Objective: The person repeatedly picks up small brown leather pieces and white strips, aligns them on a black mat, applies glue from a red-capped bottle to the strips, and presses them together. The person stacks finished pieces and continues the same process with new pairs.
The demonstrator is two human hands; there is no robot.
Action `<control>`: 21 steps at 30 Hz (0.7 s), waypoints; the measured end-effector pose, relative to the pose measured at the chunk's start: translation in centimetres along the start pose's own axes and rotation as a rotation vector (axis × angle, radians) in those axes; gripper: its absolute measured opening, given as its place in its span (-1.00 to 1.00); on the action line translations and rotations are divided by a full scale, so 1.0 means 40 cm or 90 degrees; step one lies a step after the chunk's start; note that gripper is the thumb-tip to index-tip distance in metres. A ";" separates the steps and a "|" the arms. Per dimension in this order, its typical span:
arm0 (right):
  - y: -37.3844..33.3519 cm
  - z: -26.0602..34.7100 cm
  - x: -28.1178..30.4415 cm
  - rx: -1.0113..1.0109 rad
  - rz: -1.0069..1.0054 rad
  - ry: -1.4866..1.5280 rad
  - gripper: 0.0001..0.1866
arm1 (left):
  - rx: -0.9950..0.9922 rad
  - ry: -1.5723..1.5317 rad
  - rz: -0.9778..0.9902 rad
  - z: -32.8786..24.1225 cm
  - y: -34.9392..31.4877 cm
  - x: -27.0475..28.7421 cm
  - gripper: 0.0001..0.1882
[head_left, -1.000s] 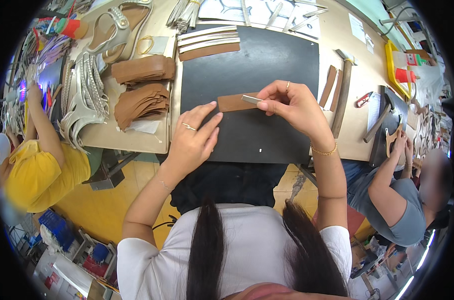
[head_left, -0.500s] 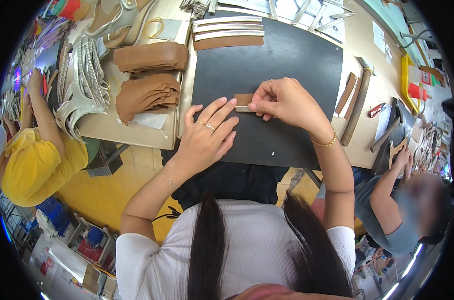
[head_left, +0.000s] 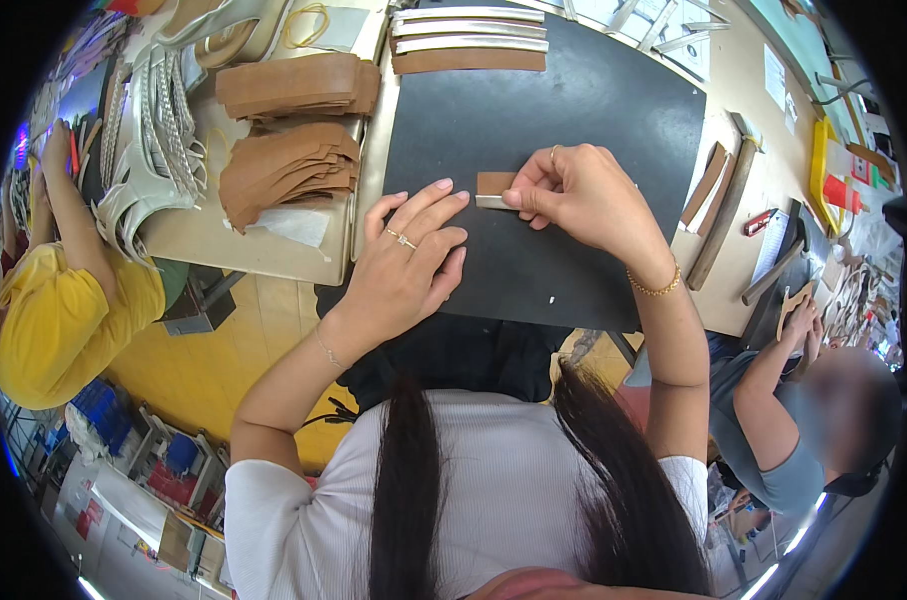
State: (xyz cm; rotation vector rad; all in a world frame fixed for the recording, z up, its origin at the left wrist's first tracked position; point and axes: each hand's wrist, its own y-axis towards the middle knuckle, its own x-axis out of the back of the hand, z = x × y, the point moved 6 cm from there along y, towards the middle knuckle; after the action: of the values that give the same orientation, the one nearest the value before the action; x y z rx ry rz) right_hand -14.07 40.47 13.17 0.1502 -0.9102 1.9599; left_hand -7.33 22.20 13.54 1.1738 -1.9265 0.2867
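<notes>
A short brown leather strip [head_left: 493, 183] with a silver band along its near edge lies on the black mat [head_left: 444, 130]. My right hand [head_left: 589, 200] pinches the strip between thumb and fingers at its right part, which the fingers hide. My left hand [head_left: 404, 255] rests on the mat to the left, fingers stretched and apart, holding nothing. Its fingertips stop just short of the strip's left end. Farther up the mat lies a row of silver and brown strips [head_left: 471, 45].
Two stacks of brown leather pieces [head_left: 294, 85] sit left of the mat, beside silver braided straps [head_left: 164, 150]. To the right lie a hammer [head_left: 726, 205], a red cutter [head_left: 761, 223] and a yellow tray [head_left: 826, 180]. People work at both sides, one in a yellow shirt [head_left: 54, 320].
The view has shifted slightly. A small gap has opened between my left fingertips and the strip. My right hand keeps its pinch on the strip.
</notes>
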 end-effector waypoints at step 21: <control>-0.001 0.007 -0.002 0.003 -0.028 -0.022 -0.78 | -0.019 0.046 0.048 -0.024 -0.006 -0.012 -0.81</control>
State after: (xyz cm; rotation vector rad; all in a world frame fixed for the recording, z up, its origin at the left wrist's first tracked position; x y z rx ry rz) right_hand -14.06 40.23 13.35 0.2062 -0.9178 1.9237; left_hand -6.54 22.92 13.74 1.0585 -1.9079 0.3355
